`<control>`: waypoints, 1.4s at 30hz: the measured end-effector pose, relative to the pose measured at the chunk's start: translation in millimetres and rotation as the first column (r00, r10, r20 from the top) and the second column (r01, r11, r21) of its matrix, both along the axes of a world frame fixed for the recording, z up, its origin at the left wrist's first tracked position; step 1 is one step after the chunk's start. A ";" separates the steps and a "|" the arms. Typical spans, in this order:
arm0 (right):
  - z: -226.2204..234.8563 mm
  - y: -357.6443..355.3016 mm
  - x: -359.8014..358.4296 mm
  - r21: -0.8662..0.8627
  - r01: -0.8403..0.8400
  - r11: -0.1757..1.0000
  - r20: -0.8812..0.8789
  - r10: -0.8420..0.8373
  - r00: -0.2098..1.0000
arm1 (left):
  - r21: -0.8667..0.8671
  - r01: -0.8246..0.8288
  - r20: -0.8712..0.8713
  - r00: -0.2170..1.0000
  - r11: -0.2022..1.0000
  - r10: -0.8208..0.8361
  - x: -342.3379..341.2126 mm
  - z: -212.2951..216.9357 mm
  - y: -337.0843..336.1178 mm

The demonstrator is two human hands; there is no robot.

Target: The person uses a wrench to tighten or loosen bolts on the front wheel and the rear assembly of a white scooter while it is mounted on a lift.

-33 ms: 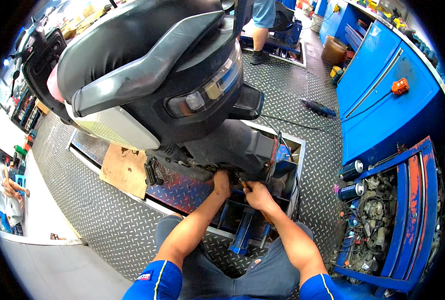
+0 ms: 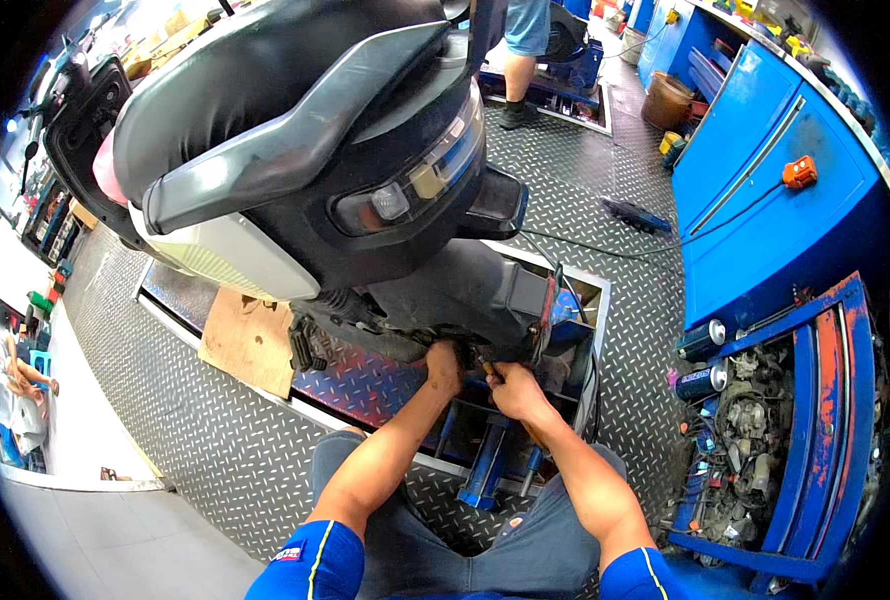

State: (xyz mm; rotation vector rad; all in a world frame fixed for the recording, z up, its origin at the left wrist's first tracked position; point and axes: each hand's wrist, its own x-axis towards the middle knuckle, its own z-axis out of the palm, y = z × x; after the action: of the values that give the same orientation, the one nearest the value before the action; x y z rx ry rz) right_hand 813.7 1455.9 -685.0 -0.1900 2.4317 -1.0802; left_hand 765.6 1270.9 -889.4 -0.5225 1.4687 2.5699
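A scooter (image 2: 405, 110) with a black seat and white side panel stands over a metal lift bed, its rear turned towards me. My left hand (image 2: 444, 366) reaches in under the black rear mudguard (image 2: 445, 285); its fingers are hidden behind the low parts there. Just to its right, my right hand (image 2: 517, 392) is closed on a thin tool with a yellowish-brown handle (image 2: 488, 369), whose exact kind I cannot make out. The tool's far end points into the dark space beneath the mudguard. Below my hands, a blue metal post (image 2: 486, 465) belongs to the lift frame.
On the right stand blue cabinets (image 2: 740, 180) with an orange hanging control (image 2: 800, 173). Nearer, a blue cart (image 2: 820, 440) holds metal parts, with spray cans (image 2: 703, 380) beside it. A cardboard sheet (image 2: 250, 340) lies on the left. Another person's leg (image 2: 519, 78) shows at the back.
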 end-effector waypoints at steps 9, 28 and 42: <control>-25.7 2.4 0.1 0.019 0.001 1.000 -0.262 0.004 0.965 | -0.296 0.068 0.276 0.961 0.953 0.017 11.6 74.8 36.5; 29.3 10.4 16.1 0.035 0.117 0.993 -0.123 -0.112 0.986 | 0.201 -0.079 0.185 0.982 0.976 0.041 -5.5 53.3 34.1; -7.5 15.3 11.9 0.021 0.170 0.985 -0.247 -0.160 0.956 | -0.035 0.005 0.303 0.953 0.999 0.006 -1.4 109.5 31.3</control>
State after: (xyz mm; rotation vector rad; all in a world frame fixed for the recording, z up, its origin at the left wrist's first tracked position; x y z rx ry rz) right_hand 825.6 1471.1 -692.5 -0.1125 2.7298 -1.1342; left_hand 764.2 1302.2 -780.0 -0.8776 1.4058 2.3356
